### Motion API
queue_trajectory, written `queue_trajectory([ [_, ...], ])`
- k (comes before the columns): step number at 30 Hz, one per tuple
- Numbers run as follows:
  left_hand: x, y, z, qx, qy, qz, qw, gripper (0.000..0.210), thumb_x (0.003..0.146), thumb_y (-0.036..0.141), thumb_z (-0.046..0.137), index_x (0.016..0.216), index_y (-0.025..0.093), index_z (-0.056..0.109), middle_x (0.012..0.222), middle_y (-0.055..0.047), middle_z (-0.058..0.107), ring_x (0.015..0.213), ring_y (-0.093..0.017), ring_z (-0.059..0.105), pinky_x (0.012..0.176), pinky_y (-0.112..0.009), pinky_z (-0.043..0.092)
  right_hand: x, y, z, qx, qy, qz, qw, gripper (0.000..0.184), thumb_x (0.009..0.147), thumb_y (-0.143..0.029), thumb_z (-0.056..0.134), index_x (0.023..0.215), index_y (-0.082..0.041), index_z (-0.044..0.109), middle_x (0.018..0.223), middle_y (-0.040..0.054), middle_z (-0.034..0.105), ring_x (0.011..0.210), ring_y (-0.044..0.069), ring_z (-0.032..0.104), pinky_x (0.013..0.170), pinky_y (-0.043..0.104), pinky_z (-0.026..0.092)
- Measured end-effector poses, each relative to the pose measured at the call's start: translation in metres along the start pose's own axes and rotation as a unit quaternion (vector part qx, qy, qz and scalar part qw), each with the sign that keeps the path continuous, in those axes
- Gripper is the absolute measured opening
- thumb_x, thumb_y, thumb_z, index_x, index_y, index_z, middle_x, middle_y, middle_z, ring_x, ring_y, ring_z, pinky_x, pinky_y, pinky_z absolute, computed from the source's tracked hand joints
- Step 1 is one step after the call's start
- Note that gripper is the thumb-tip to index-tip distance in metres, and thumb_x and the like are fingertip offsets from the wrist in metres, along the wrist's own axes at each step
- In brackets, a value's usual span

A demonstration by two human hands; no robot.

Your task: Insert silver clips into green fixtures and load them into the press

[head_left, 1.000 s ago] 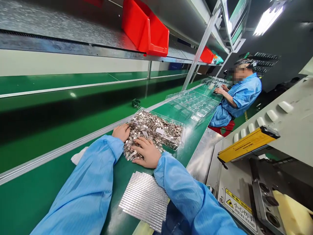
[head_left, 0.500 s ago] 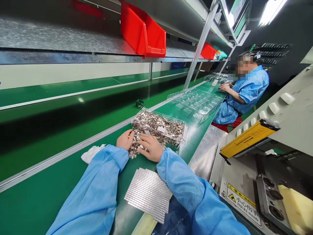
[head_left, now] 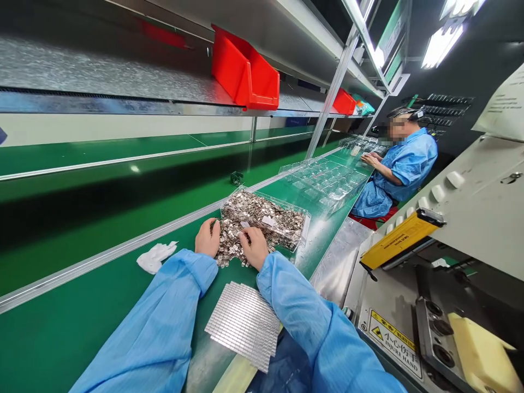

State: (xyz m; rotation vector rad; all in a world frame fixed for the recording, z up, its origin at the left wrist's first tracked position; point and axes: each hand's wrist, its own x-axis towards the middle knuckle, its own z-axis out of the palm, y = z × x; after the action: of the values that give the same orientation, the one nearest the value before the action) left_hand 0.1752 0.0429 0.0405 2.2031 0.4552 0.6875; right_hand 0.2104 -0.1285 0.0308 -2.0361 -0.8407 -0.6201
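A heap of small shiny metal pieces (head_left: 231, 246) spills from a clear plastic tray (head_left: 306, 229) filled with the same pieces. At the heap's left edge rests my left hand (head_left: 207, 238), fingers curved and thumb a little apart, touching the pieces. My right hand (head_left: 255, 248) is on the heap's right side with its fingers curled inward; the fingertips are down among the pieces, and what they pinch is too small to make out. Closer to me, a flat sheet of silvery pieces in neat rows (head_left: 243, 325) lies by my right sleeve.
A crumpled white cloth (head_left: 156, 256) lies left of my left sleeve. Clear blister trays (head_left: 327, 177) are farther along the green bench. Red bins (head_left: 257, 76) stand on the shelf above. At right is a machine with a yellow bar (head_left: 399, 240); a co-worker (head_left: 409, 158) sits beyond.
My right hand's fingers, spread flat over the pieces before, are now curled in. My left hand's thumb has come into view. The whole view has shifted slightly.
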Motion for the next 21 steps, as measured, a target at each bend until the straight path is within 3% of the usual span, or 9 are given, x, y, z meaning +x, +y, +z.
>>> queue_trajectory([
  [4,-0.011,0.005,-0.005,-0.017,0.050,0.004,0.999,0.040,0.095,0.041,0.033,0.119,0.018,0.054,0.126,-0.015,0.062,0.120,-0.028,0.056,0.101,-0.043,0.047,0.002,-0.006,-0.006,0.015,0.017,-0.021,1.000,0.032,0.102,-0.034,0.036,0.091,-0.020,0.063,0.085,0.0089,0.060,0.084,0.024,0.055,0.074,0.036,0.048],
  [10,-0.046,0.017,-0.023,-0.044,0.094,0.071,0.992,0.034,0.093,0.037,0.037,0.116,0.019,0.055,0.123,-0.012,0.062,0.123,-0.025,0.052,0.109,-0.043,0.040,-0.001,-0.009,-0.021,0.021,0.039,-0.069,0.997,0.035,0.103,-0.032,0.033,0.093,-0.019,0.063,0.083,0.0099,0.059,0.080,0.025,0.055,0.072,0.037,0.047],
  [17,-0.114,0.018,-0.061,-0.076,0.087,0.130,0.985,0.028,0.094,0.035,0.043,0.115,0.023,0.056,0.120,-0.009,0.064,0.117,-0.024,0.057,0.104,-0.043,0.046,-0.006,0.000,-0.030,-0.022,0.065,-0.083,0.994,0.033,0.103,-0.031,0.033,0.100,-0.019,0.064,0.089,0.0113,0.060,0.087,0.027,0.056,0.078,0.041,0.048],
  [21,-0.167,0.012,-0.092,-0.076,0.054,0.118,0.989,0.026,0.093,0.033,0.046,0.117,0.029,0.056,0.120,-0.006,0.065,0.114,-0.023,0.061,0.101,-0.042,0.050,-0.008,0.003,-0.028,-0.050,0.055,-0.095,0.993,0.032,0.103,-0.028,0.034,0.101,-0.018,0.065,0.089,0.0117,0.060,0.086,0.027,0.056,0.077,0.041,0.049],
])
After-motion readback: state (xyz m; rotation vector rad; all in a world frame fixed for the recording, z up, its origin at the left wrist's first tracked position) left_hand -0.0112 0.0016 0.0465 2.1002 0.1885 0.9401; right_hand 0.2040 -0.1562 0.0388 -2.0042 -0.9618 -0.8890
